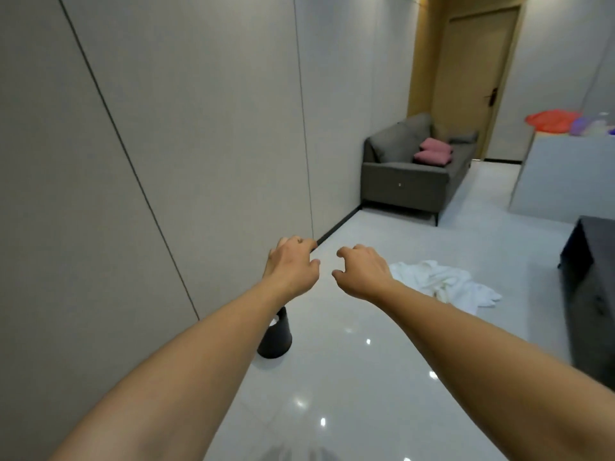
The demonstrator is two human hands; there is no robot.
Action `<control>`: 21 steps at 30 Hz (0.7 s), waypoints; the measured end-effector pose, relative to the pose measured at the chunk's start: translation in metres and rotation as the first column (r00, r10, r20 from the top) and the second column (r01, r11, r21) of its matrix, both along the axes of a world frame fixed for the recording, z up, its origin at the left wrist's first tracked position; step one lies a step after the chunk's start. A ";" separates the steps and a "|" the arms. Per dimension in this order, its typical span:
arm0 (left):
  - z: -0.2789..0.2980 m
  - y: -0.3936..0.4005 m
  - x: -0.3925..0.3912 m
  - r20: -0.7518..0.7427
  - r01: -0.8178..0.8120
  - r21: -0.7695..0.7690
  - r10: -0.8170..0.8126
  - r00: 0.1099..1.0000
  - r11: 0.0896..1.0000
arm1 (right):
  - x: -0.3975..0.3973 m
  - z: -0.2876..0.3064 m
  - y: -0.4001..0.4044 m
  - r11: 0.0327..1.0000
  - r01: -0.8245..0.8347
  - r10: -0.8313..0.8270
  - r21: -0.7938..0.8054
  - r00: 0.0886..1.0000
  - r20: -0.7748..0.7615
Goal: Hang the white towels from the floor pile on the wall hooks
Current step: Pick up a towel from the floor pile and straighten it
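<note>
Both hands, left [291, 266] & right [362, 271], grip released, holding nothing. Towel pile [446, 284] on floor [332, 377] beyond; black bin [276, 341] near wall, sofa [412, 171] further back.

You have no text, label, brand, number or sign to read anywhere here. The bottles [595, 126] on the far bench [565, 174] may carry labels, but they are too small and blurred for you to make out any lettering.

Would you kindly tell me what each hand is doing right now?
Left hand: open, fingers loosely curled, holding nothing.
Right hand: open, fingers loosely curled, holding nothing.
</note>
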State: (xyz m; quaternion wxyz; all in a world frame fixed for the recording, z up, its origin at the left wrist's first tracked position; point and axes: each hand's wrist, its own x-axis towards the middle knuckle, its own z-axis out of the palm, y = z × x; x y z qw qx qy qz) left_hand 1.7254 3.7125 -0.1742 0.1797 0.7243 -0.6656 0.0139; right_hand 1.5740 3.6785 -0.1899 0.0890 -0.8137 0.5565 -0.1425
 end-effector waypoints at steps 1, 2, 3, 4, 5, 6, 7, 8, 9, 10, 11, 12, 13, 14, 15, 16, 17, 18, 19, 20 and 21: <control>-0.006 -0.014 -0.005 -0.009 0.033 0.010 -0.033 0.999 0.999 | -0.006 -0.005 -0.009 0.999 0.035 -0.035 0.014 0.999 0.003; -0.012 -0.027 -0.010 -0.018 0.068 0.018 -0.068 0.998 0.998 | -0.011 -0.010 -0.018 0.997 0.071 -0.071 0.027 0.997 0.005; -0.018 -0.039 -0.015 -0.029 0.101 0.028 -0.101 0.995 0.994 | -0.018 -0.016 -0.026 0.993 0.107 -0.107 0.040 0.994 0.006; -0.025 -0.050 -0.021 -0.037 0.133 0.038 -0.132 0.991 0.990 | -0.025 -0.023 -0.033 0.988 0.142 -0.143 0.056 0.990 0.005; -0.032 -0.061 -0.027 -0.047 0.164 0.052 -0.161 0.986 0.985 | -0.032 -0.029 -0.039 0.982 0.176 -0.177 0.074 0.984 0.006; -0.038 -0.071 -0.033 -0.056 0.194 0.064 -0.191 0.980 0.979 | -0.040 -0.036 -0.044 0.974 0.206 -0.208 0.092 0.978 0.006; -0.045 -0.081 -0.040 -0.063 0.222 0.077 -0.217 0.974 0.972 | -0.048 -0.044 -0.048 0.965 0.236 -0.238 0.111 0.971 0.006; -0.052 -0.090 -0.047 -0.068 0.248 0.085 -0.243 0.968 0.965 | -0.056 -0.051 -0.051 0.955 0.266 -0.269 0.129 0.963 0.006; -0.058 -0.098 -0.055 -0.075 0.274 0.098 -0.267 0.961 0.957 | -0.066 -0.059 -0.054 0.944 0.294 -0.298 0.149 0.954 0.005; -0.065 -0.105 -0.064 -0.084 0.300 0.112 -0.292 0.953 0.947 | -0.075 -0.067 -0.057 0.932 0.321 -0.327 0.167 0.945 0.004; -0.072 -0.113 -0.072 -0.091 0.324 0.127 -0.315 0.945 0.937 | -0.086 -0.075 -0.060 0.919 0.349 -0.355 0.183 0.935 0.002; -0.078 -0.120 -0.081 -0.097 0.348 0.143 -0.337 0.937 0.926 | -0.096 -0.082 -0.064 0.906 0.375 -0.382 0.194 0.924 -0.002; -0.085 -0.127 -0.089 -0.100 0.371 0.161 -0.359 0.928 0.915 | -0.107 -0.089 -0.067 0.893 0.400 -0.407 0.204 0.913 -0.007; -0.091 -0.135 -0.098 -0.101 0.393 0.179 -0.381 0.919 0.902 | -0.116 -0.095 -0.071 0.881 0.421 -0.429 0.216 0.903 -0.014; -0.098 -0.143 -0.106 -0.101 0.413 0.197 -0.401 0.911 0.889 | -0.126 -0.102 -0.075 0.869 0.439 -0.447 0.228 0.894 -0.019; -0.104 -0.152 -0.115 -0.102 0.430 0.213 -0.418 0.903 0.877 | -0.136 -0.109 -0.081 0.856 0.458 -0.466 0.241 0.885 -0.027; -0.110 -0.162 -0.123 -0.105 0.445 0.227 -0.432 0.896 0.866 | -0.146 -0.116 -0.087 0.841 0.477 -0.485 0.254 0.874 -0.036; -0.115 -0.173 -0.132 -0.109 0.457 0.238 -0.444 0.889 0.857 | -0.156 -0.123 -0.095 0.827 0.496 -0.503 0.266 0.863 -0.047; -0.121 -0.185 -0.141 -0.115 0.467 0.249 -0.453 0.884 0.848 | -0.166 -0.129 -0.105 0.813 0.512 -0.519 0.277 0.853 -0.056; -0.126 -0.197 -0.151 -0.120 0.476 0.257 -0.461 0.879 0.841 | -0.176 -0.135 -0.115 0.802 0.526 -0.531 0.284 0.845 -0.062; -0.132 -0.211 -0.160 -0.124 0.484 0.262 -0.468 0.875 0.835 | -0.185 -0.142 -0.127 0.793 0.536 -0.542 0.289 0.838 -0.066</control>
